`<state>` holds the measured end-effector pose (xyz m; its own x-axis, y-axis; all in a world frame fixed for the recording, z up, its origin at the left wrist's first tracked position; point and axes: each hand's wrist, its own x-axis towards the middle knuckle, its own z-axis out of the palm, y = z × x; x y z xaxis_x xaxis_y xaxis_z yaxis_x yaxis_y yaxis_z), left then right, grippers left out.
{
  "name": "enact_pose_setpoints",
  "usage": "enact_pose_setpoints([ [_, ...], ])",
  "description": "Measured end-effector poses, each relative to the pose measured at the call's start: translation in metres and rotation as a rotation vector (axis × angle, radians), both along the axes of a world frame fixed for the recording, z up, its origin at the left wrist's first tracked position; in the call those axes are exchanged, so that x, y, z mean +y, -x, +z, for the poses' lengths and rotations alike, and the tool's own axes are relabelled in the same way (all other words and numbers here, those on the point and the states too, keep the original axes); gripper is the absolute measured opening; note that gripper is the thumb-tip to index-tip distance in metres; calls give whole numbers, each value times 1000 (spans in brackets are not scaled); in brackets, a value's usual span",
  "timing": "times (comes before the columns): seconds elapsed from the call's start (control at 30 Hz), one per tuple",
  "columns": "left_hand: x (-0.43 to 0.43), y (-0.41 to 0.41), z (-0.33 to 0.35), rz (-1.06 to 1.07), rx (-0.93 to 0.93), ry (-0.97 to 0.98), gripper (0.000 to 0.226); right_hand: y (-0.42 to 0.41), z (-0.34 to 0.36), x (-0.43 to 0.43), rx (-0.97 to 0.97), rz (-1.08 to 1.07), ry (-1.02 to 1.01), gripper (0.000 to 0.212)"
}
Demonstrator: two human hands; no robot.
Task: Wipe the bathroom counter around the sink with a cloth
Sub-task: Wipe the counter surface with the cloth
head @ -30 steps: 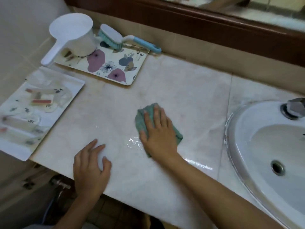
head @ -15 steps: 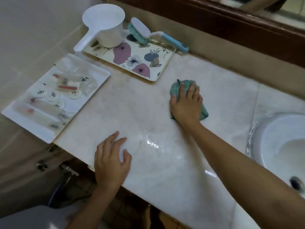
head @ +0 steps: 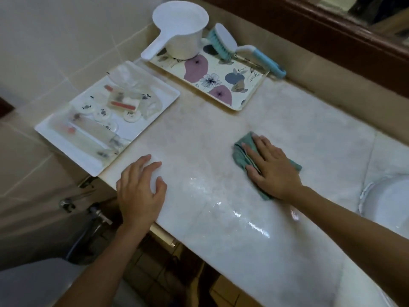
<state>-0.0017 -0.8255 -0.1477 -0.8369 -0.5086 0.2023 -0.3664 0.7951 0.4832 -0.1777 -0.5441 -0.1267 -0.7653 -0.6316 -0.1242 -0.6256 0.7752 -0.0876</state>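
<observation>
Now the right hand (head: 272, 171) is pressing flat, fingers straight, on a crumpled green cloth (head: 240, 155) lying on the pale marble counter (head: 221, 134), left of the sink (head: 389, 202) whose white rim is showing at the right edge. Meanwhile the left hand (head: 139, 191) is resting open at the counter's front edge, fingers relaxed, holding nothing. Farther back, a floral tray (head: 243, 85) is carrying a white dipper (head: 181, 32) and a brush (head: 223, 41), with a white tray (head: 155, 94) of small packets just beside it.

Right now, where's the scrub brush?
Head view, top centre: the scrub brush lies along the back edge of the floral tray, right of the white scoop.
</observation>
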Motion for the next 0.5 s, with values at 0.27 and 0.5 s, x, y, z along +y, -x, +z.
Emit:
enact_pose_setpoints([
  [0.27,-3,-2,-2,5,25,-19,33,-94,-5,-127,-15,-115,97,62],
  [0.5,-3,-2,3,-3,4,-39,31,-120,5,48,2,169,8,60],
])
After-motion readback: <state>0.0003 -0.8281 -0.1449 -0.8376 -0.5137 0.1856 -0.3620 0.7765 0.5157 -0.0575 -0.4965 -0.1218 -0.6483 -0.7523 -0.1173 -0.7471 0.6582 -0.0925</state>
